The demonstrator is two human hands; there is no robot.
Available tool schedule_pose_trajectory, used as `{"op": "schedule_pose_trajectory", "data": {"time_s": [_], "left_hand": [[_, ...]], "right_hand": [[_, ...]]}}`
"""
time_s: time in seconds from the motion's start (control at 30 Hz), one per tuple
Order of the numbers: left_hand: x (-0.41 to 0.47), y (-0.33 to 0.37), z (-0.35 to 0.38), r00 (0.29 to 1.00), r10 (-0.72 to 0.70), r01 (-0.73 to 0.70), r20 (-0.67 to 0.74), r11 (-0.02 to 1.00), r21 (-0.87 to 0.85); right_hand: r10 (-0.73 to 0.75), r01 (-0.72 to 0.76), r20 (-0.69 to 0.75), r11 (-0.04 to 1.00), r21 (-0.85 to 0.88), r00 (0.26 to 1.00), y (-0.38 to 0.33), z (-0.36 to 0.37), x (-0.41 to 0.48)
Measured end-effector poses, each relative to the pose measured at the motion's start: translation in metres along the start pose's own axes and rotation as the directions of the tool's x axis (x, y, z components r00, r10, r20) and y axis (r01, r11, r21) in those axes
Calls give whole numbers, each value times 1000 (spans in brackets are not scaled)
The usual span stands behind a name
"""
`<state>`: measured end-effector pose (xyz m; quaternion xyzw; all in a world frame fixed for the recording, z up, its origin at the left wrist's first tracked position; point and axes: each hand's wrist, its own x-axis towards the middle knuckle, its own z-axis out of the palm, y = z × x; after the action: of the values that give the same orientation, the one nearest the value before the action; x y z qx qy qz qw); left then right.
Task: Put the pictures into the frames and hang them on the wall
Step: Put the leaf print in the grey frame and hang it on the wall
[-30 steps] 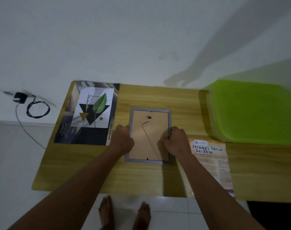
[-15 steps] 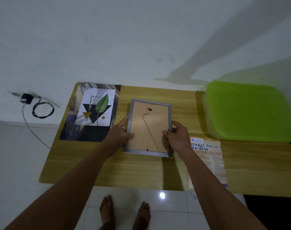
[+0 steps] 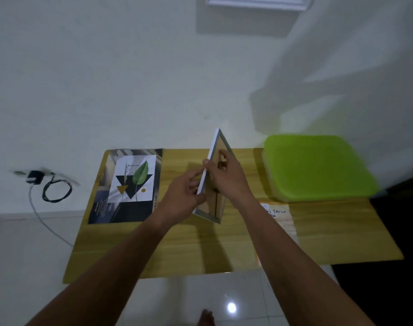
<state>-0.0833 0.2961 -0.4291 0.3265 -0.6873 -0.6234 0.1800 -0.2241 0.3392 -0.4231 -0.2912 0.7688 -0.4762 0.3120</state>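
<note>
Dim indoor light, grey-green cast, some grain. One bright glare spot on the glossy floor tile [image 3: 231,308]: a lamp overhead, reflected. Broad soft shadows fall across the wall [image 3: 318,95] at upper right. The frame [image 3: 213,147] and the forearms throw a dark band over the table [image 3: 330,231] toward its near edge. Motion blur throughout: the green lid [image 3: 318,168] smears along its right side, and the plug [image 3: 33,178] streaks sideways. Wide-angle bend splays the table corners outward.

Leaflet [image 3: 284,222] on table, partly hidden print reading "i Terus" and "ba"
</note>
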Motion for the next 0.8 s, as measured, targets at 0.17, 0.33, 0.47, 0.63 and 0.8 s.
{"op": "schedule_pose_trajectory", "data": {"time_s": [0.17, 0.33, 0.47, 0.63, 0.8], "left_hand": [[-13, 11, 16, 992, 127, -126, -5, 984, 129], [-17, 25, 25, 976, 211, -218, 57, 948, 231], [-9, 33, -2, 933, 250, -148, -257, 922, 358], [5, 57, -55, 940, -27, 92, -341, 980, 177], [-7, 91, -95, 961, 20, -8, -277, 999, 47]], "right_hand": [[-67, 72, -103, 996, 44, 992, -17, -9, -17], [-105, 130, -244, 988, 89, 964, -19, -15, -26], [-46, 95, -225, 973, 210, 973, -23, -29, -35], [-52, 105, -157, 931, 351, 986, -50, -49, -41], [-134, 161, -97, 910, 381, 986, -95, -56, -37]]}}
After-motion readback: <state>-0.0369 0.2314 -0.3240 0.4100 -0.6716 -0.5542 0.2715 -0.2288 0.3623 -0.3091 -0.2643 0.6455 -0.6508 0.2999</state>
